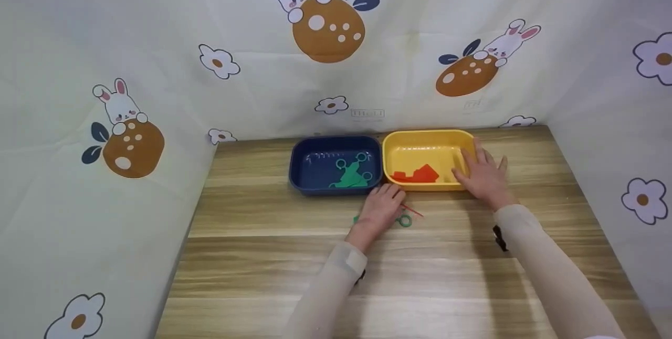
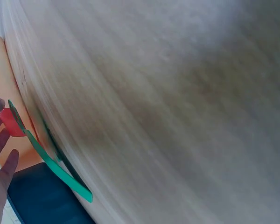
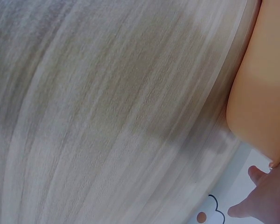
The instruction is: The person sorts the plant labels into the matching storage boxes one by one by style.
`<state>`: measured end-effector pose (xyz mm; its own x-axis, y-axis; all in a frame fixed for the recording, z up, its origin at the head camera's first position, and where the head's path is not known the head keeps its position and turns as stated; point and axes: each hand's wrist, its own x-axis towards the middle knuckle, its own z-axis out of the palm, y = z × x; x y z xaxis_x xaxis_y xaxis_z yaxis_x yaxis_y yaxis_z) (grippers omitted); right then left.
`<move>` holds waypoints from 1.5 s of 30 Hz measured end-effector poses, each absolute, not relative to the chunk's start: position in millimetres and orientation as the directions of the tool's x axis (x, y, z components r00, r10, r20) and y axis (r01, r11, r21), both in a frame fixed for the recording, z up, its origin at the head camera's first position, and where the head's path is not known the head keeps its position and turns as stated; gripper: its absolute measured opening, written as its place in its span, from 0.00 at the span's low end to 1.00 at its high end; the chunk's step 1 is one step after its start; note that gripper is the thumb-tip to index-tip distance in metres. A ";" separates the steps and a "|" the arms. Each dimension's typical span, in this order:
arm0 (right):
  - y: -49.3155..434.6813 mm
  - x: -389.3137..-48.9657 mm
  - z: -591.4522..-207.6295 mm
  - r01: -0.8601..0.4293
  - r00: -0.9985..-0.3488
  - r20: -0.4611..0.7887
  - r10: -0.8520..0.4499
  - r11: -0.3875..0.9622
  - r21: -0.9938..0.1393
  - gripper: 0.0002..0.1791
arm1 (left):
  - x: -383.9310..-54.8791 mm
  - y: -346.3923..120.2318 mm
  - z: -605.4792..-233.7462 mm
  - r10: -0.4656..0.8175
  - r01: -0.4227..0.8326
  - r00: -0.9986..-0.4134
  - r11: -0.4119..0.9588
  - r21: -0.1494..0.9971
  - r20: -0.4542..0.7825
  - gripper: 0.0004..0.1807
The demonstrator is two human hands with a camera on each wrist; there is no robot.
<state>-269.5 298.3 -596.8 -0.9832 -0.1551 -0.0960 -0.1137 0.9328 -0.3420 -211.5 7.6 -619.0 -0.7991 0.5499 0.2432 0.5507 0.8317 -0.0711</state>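
Observation:
My left hand (image 1: 380, 208) is just in front of the two trays, pinching a flat green piece (image 2: 56, 170) and a flat red piece (image 2: 13, 123) between thumb and fingers. One green ring and a thin red edge stick out beside it in the head view; the palm side is hidden there. My right hand (image 1: 485, 173) rests at the right end of the yellow tray (image 1: 430, 187), its fingers spread over the rim. Red pieces (image 1: 420, 175) lie in the yellow tray. Green pieces with ring ends (image 1: 350, 177) lie in the dark blue tray (image 1: 310, 189).
Both trays stand side by side at the back of a wood-grain table (image 1: 420, 281). Behind them hangs a pale cloth (image 1: 399, 76) printed with rabbits and flowers, and it also covers both sides.

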 end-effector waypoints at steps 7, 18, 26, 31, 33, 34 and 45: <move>297.8 -269.5 -596.1 -0.112 -0.983 -0.100 -0.155 0.932 -0.346 0.43 | -207.7 8.0 -609.5 0.540 0.563 -0.800 0.826 0.016 0.262 0.08; 298.7 -270.9 -596.4 -0.109 -0.982 -0.111 -0.156 0.934 -0.341 0.43 | -202.3 12.0 -591.0 0.555 0.592 -0.790 0.801 0.086 0.262 0.09; 299.2 -271.1 -598.4 -0.114 -0.982 -0.101 -0.157 0.934 -0.339 0.44 | -210.0 16.2 -573.4 0.545 0.643 -0.718 0.757 0.113 0.433 0.03; 299.4 -270.5 -597.8 -0.115 -0.983 -0.101 -0.156 0.935 -0.335 0.43 | -217.8 19.1 -567.5 0.530 0.637 -0.701 0.767 0.083 0.477 0.02; 299.3 -270.4 -596.9 -0.113 -0.983 -0.097 -0.153 0.935 -0.335 0.43 | -221.1 21.1 -566.0 0.527 0.626 -0.710 0.776 0.078 0.467 0.02; 299.4 -270.7 -596.9 -0.112 -0.984 -0.096 -0.151 0.936 -0.332 0.42 | -222.8 22.1 -565.7 0.525 0.620 -0.718 0.781 0.076 0.458 0.03; 297.5 -271.7 -596.0 -0.109 -0.980 -0.126 -0.153 0.945 -0.308 0.42 | -242.7 35.9 -569.4 0.455 0.516 -0.805 0.853 0.071 0.381 0.03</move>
<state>-271.7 297.5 -596.0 -0.9801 -0.1535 -0.1256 -0.1086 0.9453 -0.3076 -242.7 35.9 -569.4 -0.8049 0.4551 0.3809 0.5163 0.8534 0.0712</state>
